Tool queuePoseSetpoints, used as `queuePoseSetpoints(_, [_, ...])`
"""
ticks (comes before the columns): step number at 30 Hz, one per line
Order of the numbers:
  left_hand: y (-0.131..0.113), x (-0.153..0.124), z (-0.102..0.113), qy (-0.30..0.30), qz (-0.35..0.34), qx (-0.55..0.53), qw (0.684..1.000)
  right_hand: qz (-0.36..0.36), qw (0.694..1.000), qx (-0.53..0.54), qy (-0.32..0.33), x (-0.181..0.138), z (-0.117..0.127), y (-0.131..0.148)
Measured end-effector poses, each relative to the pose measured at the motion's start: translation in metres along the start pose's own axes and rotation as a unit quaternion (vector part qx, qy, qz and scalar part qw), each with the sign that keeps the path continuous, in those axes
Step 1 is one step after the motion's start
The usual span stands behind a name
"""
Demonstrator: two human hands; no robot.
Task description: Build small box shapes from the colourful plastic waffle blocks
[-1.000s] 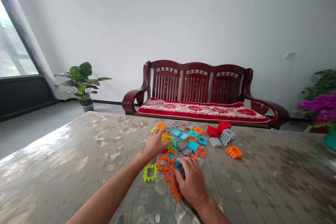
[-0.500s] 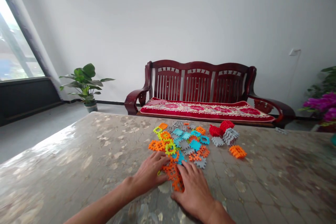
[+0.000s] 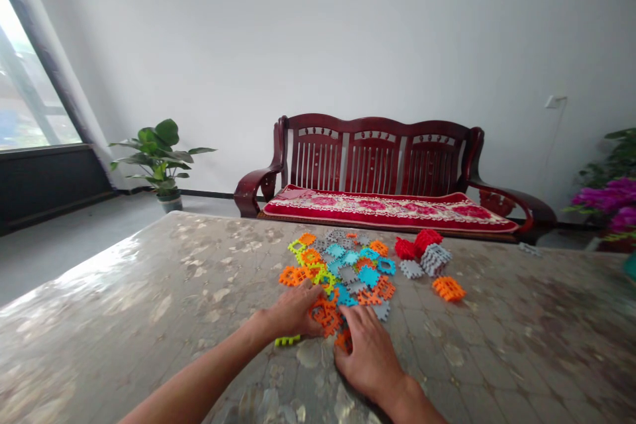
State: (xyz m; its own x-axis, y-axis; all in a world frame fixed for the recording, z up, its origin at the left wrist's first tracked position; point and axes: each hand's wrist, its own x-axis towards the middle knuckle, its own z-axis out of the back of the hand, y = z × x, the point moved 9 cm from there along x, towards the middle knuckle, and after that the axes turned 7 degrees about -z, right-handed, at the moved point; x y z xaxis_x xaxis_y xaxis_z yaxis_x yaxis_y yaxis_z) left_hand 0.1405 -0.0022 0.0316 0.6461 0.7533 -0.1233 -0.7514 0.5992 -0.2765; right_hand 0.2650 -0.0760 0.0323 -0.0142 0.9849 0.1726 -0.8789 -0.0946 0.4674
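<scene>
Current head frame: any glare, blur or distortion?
Head view: strong glare on the far-left part of the patterned tablecloth; head view: window overexposed, its frame leaning, likely wide-lens distortion; head view: purple flowers soft at the right edge.

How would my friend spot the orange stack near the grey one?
Find the big table, then look right of the messy pile of colourful pieces. In front of the grey stack and red stacks lies the orange stack, the only orange one there.

Notched pieces (image 3: 368, 275) look like matt plastic from here. The bench (image 3: 375, 124) is glossy wood with a cloth cover (image 3: 387, 209), and that tabletop (image 3: 173, 285) looks smooth, kinda shiny.
</scene>
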Motion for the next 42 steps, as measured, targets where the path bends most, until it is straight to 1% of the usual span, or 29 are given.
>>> queuePoseSetpoints(3, [0.002, 0.005, -0.002, 0.003, 0.003, 0.000, 1.000, -0.003, 1.000, -0.001, -0.006, 0.000, 0.000, -0.001])
queuePoseSetpoints(8, [-0.001, 0.005, 0.000, -0.015, -0.003, 0.021, 1.000, 0.000, 1.000, -0.005, -0.015, 0.000, 0.001, -0.003])
queuePoseSetpoints(16, [-0.008, 0.000, 0.000, 0.009, -0.018, 0.045, 0.999, 0.012, 1.000, 0.000, -0.015, 0.000, -0.001, -0.003])
queuePoseSetpoints(21, [-0.008, 0.003, -0.001, 0.002, -0.020, 0.020, 1.000, 0.026, 0.998, 0.044, -0.036, 0.001, 0.004, -0.004])
queuePoseSetpoints(25, [-0.004, 0.005, 0.001, -0.031, -0.015, 0.002, 0.999, 0.023, 0.989, 0.127, -0.072, 0.006, 0.009, -0.014])
queuePoseSetpoints(29, [0.006, 0.009, 0.006, -0.059, 0.003, -0.011, 0.998, -0.005, 0.973, 0.207, -0.104, 0.013, 0.009, -0.031])
queuePoseSetpoints(32, [0.011, 0.012, 0.019, -0.095, -0.008, -0.016, 0.995, -0.024, 0.958, 0.258, -0.122, 0.016, 0.009, -0.042])
queuePoseSetpoints(36, [0.020, 0.018, 0.043, -0.149, -0.015, -0.019, 0.988, -0.037, 0.942, 0.302, -0.142, 0.017, 0.010, -0.051])
queuePoseSetpoints(39, [0.032, 0.024, 0.059, -0.195, -0.007, -0.036, 0.980, -0.042, 0.934, 0.322, -0.149, 0.017, 0.011, -0.055])
queuePoseSetpoints(42, [0.050, 0.029, 0.068, -0.230, 0.016, -0.069, 0.971, -0.048, 0.929, 0.332, -0.156, 0.017, 0.011, -0.057])
